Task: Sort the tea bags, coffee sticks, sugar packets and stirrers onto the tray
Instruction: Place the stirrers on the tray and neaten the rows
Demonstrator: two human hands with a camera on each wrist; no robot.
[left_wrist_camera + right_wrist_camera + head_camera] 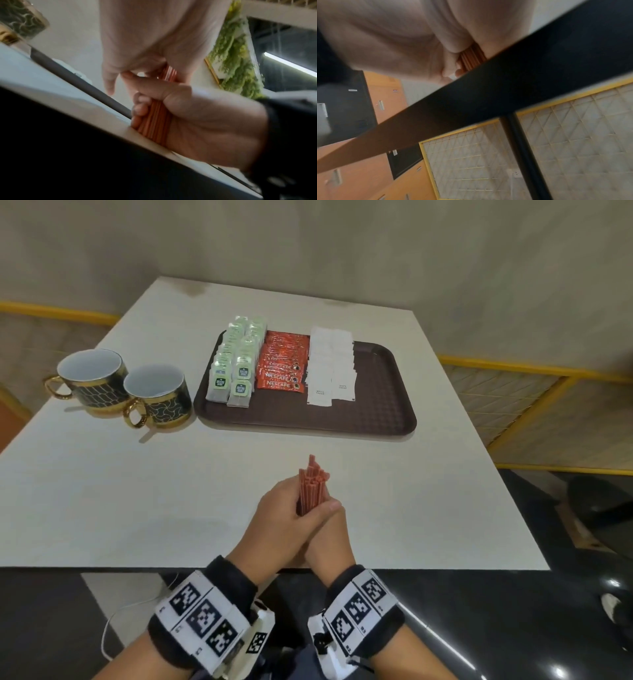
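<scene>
- While both hands met near the front edge of the white table [102, 491], they clasped one bundle of red stirrers [312, 484] between them, the bundle standing roughly upright with its lower end on or just above the tabletop.
- The left hand [277, 525] had its fingers curled round the left side of the bundle; the left wrist view showed the thumb [154, 86] laid across the sticks.
- The right hand [329, 537] pressed in from the right, thumb on top, its fingers wrapped against the sticks and the other hand.
- Farther back sat the brown tray [383, 412], well apart from the hands.
- On its left part lay two overlapping rows of tea bags [236, 364] with green tags.
- Just beside them, a fanned stack of red coffee sticks [282, 364].
- Next came two rows of white sugar packets [330, 368], whose far ends overhung the tray's back rim.
- The tray's right part was bare.
- Left of the tray stood two dark, gold-handled cups [123, 385], touching or nearly so.
</scene>
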